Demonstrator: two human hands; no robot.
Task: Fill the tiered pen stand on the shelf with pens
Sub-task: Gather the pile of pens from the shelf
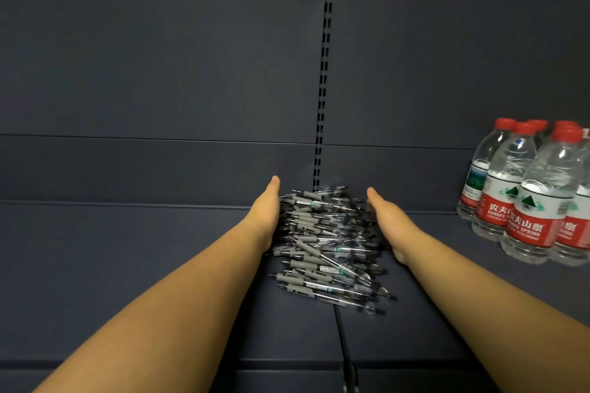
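A heap of clear pens with grey grips [325, 246] rises in steps on the dark shelf [127, 265], near the back panel. The stand under them is hidden by the pens. My left hand [266, 217] lies flat against the left side of the heap, fingers straight and pointing toward the back. My right hand [388, 220] lies the same way along the right side, thumb tucked low near the pens. Neither hand curls round any pen.
Several water bottles with red caps and red labels [536, 198] stand at the right on the shelf. A slotted upright [324, 73] runs down the back panel [159, 57] behind the pens. A seam [343, 338] divides the shelf in front of the heap.
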